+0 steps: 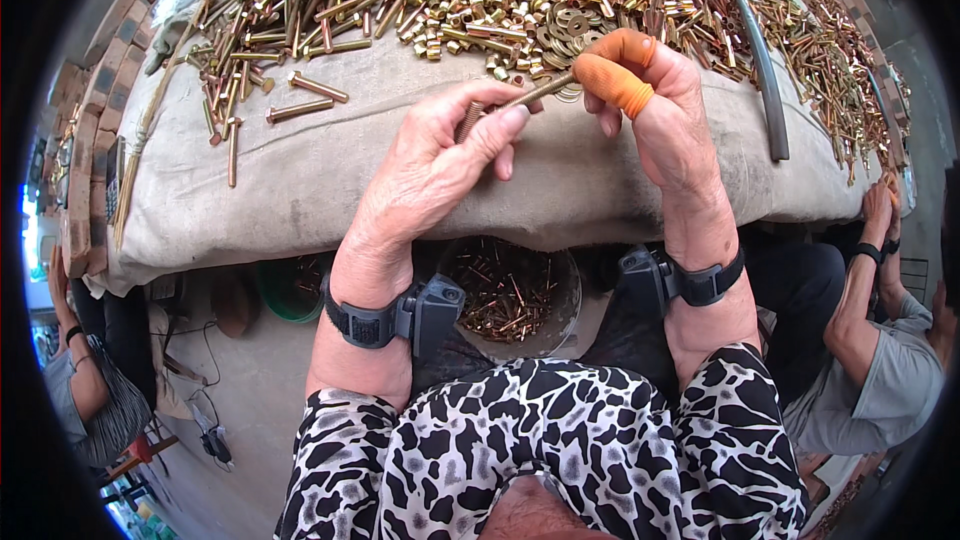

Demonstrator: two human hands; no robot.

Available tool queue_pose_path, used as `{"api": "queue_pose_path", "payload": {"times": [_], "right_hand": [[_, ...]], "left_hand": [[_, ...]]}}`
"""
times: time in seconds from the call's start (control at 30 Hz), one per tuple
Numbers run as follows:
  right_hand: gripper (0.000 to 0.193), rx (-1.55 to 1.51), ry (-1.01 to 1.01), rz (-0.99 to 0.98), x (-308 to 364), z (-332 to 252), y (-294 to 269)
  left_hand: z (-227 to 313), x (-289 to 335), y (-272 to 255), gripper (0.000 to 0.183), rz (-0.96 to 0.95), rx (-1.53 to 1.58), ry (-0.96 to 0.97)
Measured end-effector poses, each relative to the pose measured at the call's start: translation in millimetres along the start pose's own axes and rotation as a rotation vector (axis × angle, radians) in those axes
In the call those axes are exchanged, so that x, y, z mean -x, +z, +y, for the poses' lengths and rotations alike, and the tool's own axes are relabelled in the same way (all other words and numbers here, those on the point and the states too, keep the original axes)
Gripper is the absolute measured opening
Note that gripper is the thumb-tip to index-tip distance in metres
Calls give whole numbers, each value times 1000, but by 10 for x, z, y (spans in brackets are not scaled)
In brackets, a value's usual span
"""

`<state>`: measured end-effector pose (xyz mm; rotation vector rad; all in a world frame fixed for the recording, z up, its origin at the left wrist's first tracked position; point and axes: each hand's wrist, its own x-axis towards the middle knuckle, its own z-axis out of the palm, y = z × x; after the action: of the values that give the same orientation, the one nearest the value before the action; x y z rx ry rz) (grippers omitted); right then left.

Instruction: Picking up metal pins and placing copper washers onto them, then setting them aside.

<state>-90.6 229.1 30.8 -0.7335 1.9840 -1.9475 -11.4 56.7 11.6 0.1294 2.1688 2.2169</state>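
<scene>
The threaded bolt (548, 90) spans the gap between both hands over the near side of the cloth-covered tabletop (560, 202), its long axis running near left to far right. The left hand (440, 145) grips its near end—the right hand (668, 120), orange-sheathed, pinches narrowly at the far end. No brand, label or writing is readable.

Your cloth-covered table (330, 175) carries bolts (300, 111), nuts (432, 40) and washers (570, 24), mostly heaped along its far side; a dark strip (768, 85) lies to your right.
</scene>
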Motion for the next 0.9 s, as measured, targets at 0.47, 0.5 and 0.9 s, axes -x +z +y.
{"api": "queue_pose_path", "payload": {"times": [0.47,0.5,0.9], "right_hand": [[19,1091,-436,277,-359,395,-117],[16,995,-426,280,-359,397,-128],[7,8,-239,191,6,12,209]], "left_hand": [[-3,-2,-19,19,246,229,6],[1,1,-16,18,244,229,10],[25,-11,-22,17,181,202,-46]]}}
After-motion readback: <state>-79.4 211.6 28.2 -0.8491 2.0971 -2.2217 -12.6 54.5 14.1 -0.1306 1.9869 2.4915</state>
